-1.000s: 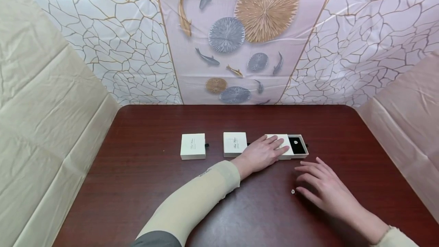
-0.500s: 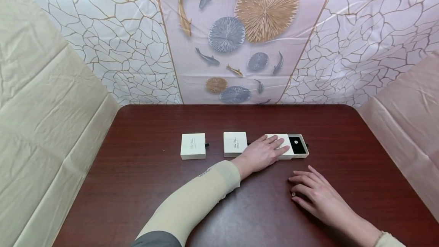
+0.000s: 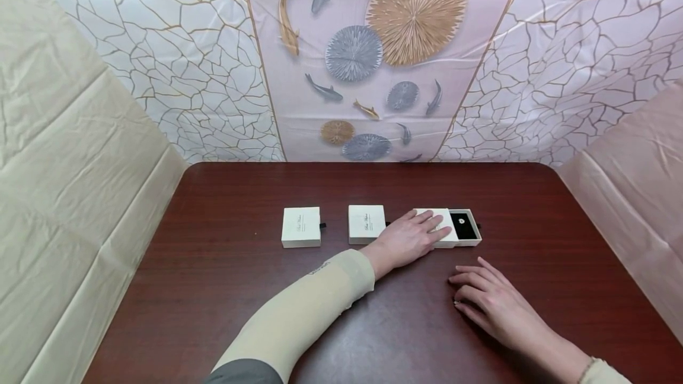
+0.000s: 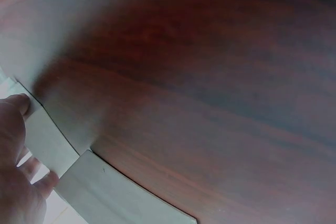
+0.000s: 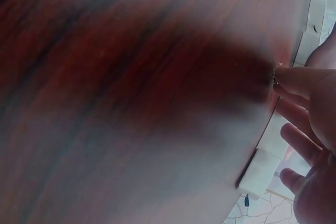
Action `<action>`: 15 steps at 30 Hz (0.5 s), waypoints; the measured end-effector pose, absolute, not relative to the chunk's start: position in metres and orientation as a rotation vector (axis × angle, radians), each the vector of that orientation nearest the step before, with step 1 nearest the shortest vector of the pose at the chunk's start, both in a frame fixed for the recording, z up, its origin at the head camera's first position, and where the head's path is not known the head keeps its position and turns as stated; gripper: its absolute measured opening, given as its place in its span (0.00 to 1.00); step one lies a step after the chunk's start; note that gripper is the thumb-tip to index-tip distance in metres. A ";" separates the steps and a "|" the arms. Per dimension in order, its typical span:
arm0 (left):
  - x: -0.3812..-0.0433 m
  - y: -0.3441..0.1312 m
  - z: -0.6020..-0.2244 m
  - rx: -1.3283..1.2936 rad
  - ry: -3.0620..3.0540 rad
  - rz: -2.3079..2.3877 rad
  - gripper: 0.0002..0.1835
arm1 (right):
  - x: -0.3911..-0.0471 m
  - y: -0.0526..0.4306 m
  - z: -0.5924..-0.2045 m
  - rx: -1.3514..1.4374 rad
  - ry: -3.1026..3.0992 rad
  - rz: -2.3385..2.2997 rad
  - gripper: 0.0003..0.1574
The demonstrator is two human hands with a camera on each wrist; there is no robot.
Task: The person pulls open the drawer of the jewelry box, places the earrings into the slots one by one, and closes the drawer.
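Note:
My left hand (image 3: 402,239) lies over the white sleeve of a small drawer box (image 3: 447,234), its fingers spread across the lid. In the left wrist view, a fingertip (image 4: 20,100) touches the box's side wall. The box's drawer (image 3: 469,227) is pulled out to the right, showing black padding with one small flower-shaped earring (image 3: 461,221) on it. In front of the box, my right hand (image 3: 493,301) hovers low over the table. Its thumb and index finger pinch a tiny earring (image 5: 274,77), mostly hidden by the fingertips; the other fingers stay loosely bent.
Two closed white boxes with black pull tabs stand left of the open one: the middle box (image 3: 366,224) beside my left wrist and the far-left box (image 3: 301,227). All are on the dark red wooden table (image 3: 213,289). Patterned cloth (image 3: 368,99) hangs behind its back edge.
The right hand has come slightly left and nearer, and its fingertips have closed on the small earring that lay on the table. The left hand and the boxes have stayed put.

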State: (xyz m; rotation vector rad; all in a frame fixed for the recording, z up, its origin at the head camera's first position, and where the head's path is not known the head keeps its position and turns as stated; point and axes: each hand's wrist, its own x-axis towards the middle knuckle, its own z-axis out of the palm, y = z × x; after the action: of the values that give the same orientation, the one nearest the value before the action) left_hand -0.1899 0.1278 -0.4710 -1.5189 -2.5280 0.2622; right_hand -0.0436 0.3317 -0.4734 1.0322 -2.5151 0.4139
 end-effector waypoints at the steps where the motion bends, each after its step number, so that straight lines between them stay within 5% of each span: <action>1: -0.190 0.128 -0.471 -1.519 -2.529 0.263 0.30 | -0.044 0.332 -0.473 1.030 -2.516 0.411 0.32; 15: -0.190 0.128 -0.471 -1.522 -2.512 0.269 0.30 | -0.049 0.329 -0.476 1.021 -2.483 0.403 0.34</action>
State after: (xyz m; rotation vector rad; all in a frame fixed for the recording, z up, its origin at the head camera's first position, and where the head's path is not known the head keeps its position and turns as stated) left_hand -0.1899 0.1278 -0.4711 -1.5217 -2.5117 0.2689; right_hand -0.0493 0.3295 -0.4756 1.0206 -2.4827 0.4026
